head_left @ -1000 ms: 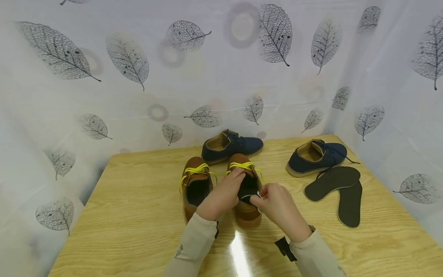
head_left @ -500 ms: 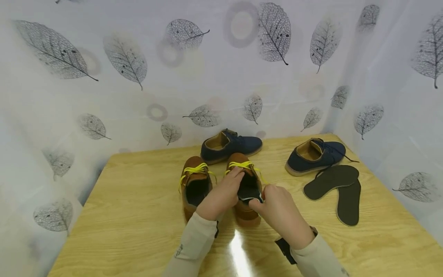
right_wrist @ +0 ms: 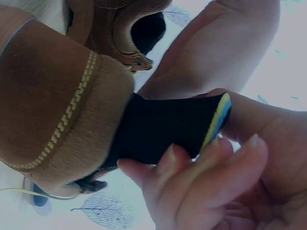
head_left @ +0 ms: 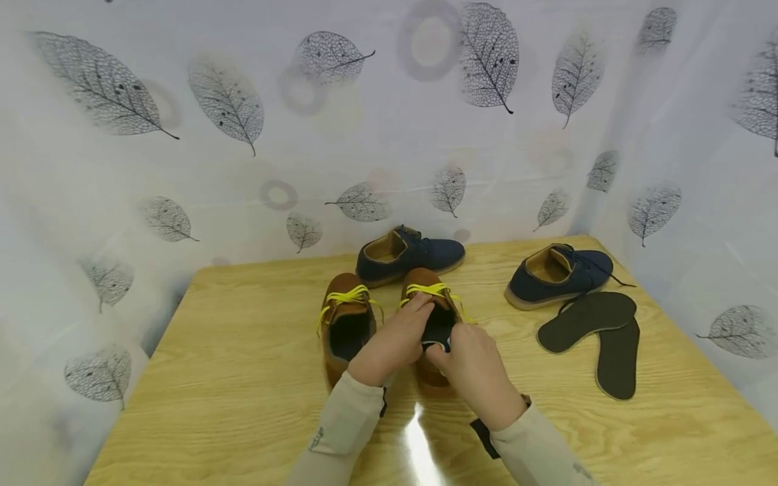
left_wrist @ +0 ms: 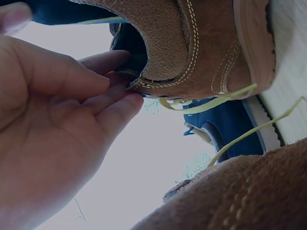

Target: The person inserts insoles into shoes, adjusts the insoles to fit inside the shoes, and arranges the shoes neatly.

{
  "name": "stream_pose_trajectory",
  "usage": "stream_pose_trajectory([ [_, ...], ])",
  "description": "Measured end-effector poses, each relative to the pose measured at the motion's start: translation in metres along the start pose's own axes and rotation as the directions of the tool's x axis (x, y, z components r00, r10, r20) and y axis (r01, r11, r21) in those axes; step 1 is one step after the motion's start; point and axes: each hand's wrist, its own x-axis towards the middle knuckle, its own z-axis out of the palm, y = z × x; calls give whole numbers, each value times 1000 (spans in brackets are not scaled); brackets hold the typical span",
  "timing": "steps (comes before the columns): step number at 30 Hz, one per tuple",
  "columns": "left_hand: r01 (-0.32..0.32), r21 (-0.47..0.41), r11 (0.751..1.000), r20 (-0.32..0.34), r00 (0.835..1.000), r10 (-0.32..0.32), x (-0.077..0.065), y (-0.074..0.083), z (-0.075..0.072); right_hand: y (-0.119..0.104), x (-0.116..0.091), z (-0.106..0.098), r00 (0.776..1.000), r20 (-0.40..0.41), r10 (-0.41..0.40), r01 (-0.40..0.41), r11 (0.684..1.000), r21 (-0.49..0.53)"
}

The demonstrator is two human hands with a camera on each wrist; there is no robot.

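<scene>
Two brown shoes with yellow laces stand side by side on the table, toes away from me. My left hand (head_left: 392, 347) reaches over the right-hand brown shoe (head_left: 419, 277), and its fingers grip the tongue at the opening. At that shoe's heel, my right hand (head_left: 477, 368) holds the end of a dark insole (right_wrist: 165, 127) between thumb and fingers. This insole has a yellow and blue edge and sticks out of the opening; its other end is hidden inside. The left-hand brown shoe (head_left: 336, 368) is untouched by the right hand.
A navy shoe (head_left: 440, 253) lies behind the brown pair. Another navy shoe (head_left: 541, 290) stands at the back right, its lace trailing. Two dark insoles (head_left: 616, 361) overlap in front of it. A leaf-patterned curtain (head_left: 389, 135) rises behind the wooden table (head_left: 231, 378).
My right hand has shifted a little to the left over the heel, its thumb now farther across the opening with the insole. My left hand stays at the tongue.
</scene>
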Motion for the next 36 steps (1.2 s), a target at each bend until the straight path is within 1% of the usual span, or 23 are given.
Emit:
stream_pose_trajectory([
  [7,13,3,1000,24,1000,-13,1,0,0,7,13,9,1000,6,6,-6,1000,19],
  [11,18,-8,1000,43,999,-18,2,-1,1,11,20,14,1000,-12,-15,16,1000,7],
  [14,11,-10,1000,40,999,-11,2,-2,1,13,25,15,1000,-11,-20,20,1000,-2],
  [17,-2,-12,1000,28,1000,2,1,-3,1,15,31,17,1000,6,-9,9,1000,4],
  [21,-17,-24,1000,14,1000,18,-1,-4,1,17,36,20,1000,10,-29,29,1000,7],
  [25,-30,-23,999,6,1000,30,-2,-3,0,17,39,21,999,14,-38,38,999,-26],
  [30,-37,-7,999,7,999,37,-2,-3,0,17,39,21,998,63,-10,16,995,-96],
  [33,-41,8,999,7,999,41,-1,-2,0,19,40,21,996,87,4,5,994,-107],
  [36,-43,11,999,1,999,43,-1,-2,0,22,40,20,996,94,-9,20,994,-110],
])
